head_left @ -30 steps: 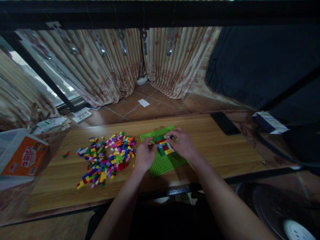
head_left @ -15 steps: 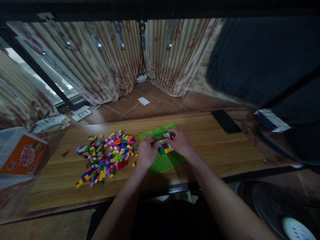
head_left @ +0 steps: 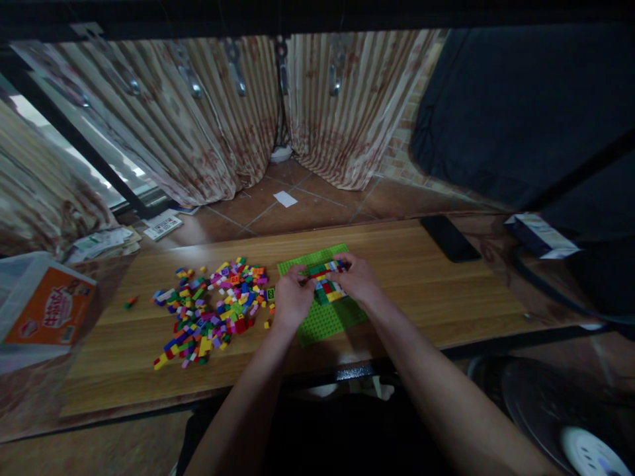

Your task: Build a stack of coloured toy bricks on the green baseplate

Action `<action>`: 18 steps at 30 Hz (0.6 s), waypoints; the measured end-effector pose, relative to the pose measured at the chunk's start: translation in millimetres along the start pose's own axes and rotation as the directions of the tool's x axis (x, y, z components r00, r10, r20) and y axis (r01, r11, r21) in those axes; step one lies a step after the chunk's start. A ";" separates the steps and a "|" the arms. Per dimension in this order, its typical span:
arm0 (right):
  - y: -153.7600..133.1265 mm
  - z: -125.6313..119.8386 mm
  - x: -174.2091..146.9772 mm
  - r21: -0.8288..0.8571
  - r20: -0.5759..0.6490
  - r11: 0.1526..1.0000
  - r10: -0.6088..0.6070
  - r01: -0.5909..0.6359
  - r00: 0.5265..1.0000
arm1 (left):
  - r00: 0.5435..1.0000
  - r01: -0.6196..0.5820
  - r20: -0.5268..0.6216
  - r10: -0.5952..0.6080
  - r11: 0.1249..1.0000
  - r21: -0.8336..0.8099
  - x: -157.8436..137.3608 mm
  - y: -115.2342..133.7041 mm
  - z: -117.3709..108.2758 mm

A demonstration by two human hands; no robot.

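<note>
A green studded baseplate (head_left: 322, 325) lies on the wooden table, with a block of multicoloured toy bricks (head_left: 329, 288) built up on its middle. My left hand (head_left: 294, 297) rests at the left side of that block, thumb and fingers bent around its edge. On the opposite side, my right hand (head_left: 353, 277) curls its fingers over the upper right part of the block. Both hands touch the brick block; whether a single loose brick is between the fingers is hidden. Left of the plate spreads a heap of loose toy bricks (head_left: 233, 304) in many colours.
A black phone (head_left: 449, 239) lies at the table's right end, with a blue and white box (head_left: 540, 235) beyond it. A clear plastic tub (head_left: 30, 277) with an orange label stands at the left. The wooden tabletop (head_left: 421, 304) carries the plate and bricks.
The view has shifted very slightly. Both hands stay at the brick block, and the bricks look the same.
</note>
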State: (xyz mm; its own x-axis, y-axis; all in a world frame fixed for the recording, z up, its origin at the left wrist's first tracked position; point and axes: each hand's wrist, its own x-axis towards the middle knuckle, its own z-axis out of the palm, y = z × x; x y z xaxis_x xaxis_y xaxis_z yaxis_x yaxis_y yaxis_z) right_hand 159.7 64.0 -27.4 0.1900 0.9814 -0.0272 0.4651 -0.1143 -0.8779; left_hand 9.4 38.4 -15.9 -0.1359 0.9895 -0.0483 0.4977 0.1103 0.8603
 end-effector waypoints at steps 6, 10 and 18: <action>-1.7 -0.5 0.8 0.040 0.024 0.998 0.041 -0.042 0.999 | 1.000 0.014 -0.001 -0.014 1.000 -0.018 2.2 -1.0 1.3; -3.9 -8.7 -0.6 0.190 0.072 0.980 0.039 -0.052 0.997 | 1.000 -0.007 0.023 0.009 0.996 -0.087 2.4 -4.0 -0.7; -20.1 -45.1 8.7 0.528 -0.193 0.849 0.145 -0.022 0.970 | 0.994 -0.100 -0.067 0.084 0.950 -0.296 10.0 -7.0 -35.4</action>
State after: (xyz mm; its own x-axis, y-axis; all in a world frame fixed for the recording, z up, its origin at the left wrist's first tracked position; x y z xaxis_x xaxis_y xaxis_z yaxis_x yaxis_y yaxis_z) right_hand 191.0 67.9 11.5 0.4189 0.9059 -0.0616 -0.0655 -0.0375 -0.9971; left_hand -25.8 44.3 -4.5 -0.1512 0.9868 0.0585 0.2332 -0.0219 0.9722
